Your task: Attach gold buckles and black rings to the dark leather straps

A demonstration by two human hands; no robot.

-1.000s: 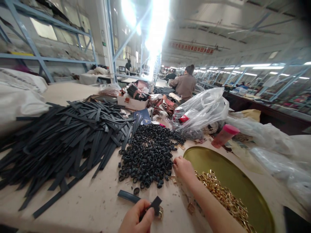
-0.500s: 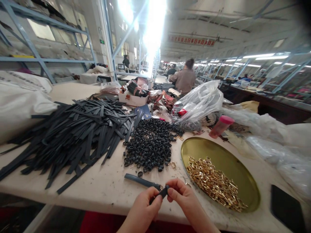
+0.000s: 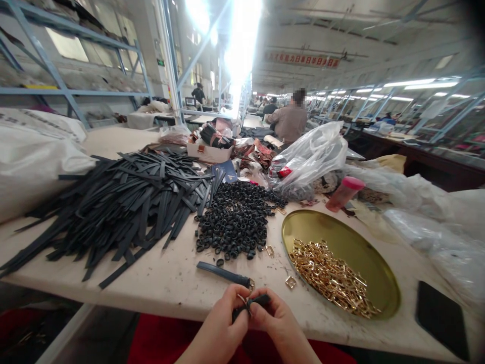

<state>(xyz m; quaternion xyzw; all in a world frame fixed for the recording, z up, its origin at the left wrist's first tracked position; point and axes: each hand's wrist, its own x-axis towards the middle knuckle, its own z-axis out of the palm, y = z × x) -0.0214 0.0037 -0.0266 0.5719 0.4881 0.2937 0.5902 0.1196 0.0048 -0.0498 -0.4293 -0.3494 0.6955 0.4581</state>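
My left hand (image 3: 224, 319) and my right hand (image 3: 276, 316) meet at the table's front edge, fingers closed on a dark strap (image 3: 260, 300). The strap bends between my fingertips; a thin metallic glint shows there, too small to make out. Just beyond my hands lies another dark strap (image 3: 222, 273) with a gold buckle (image 3: 251, 284) at its near end. A loose gold buckle (image 3: 290, 282) rests to the right. Farther back sits a heap of small black loops (image 3: 237, 220). Many flat black strips (image 3: 140, 202) are piled at the left.
On the right stands a round gold tray (image 3: 379, 253) holding many gold buckles (image 3: 333, 278). Beside it lies a black flat phone-like object (image 3: 442, 318). A pink-lidded jar (image 3: 344, 193) and a clear plastic bag (image 3: 314, 156) are behind. A person (image 3: 290, 121) sits farther off.
Both hands have drawn slightly closer together, and the held strap now bends between them. The view has shifted a little, uncovering the buckle on the lying strap and the loose buckle.
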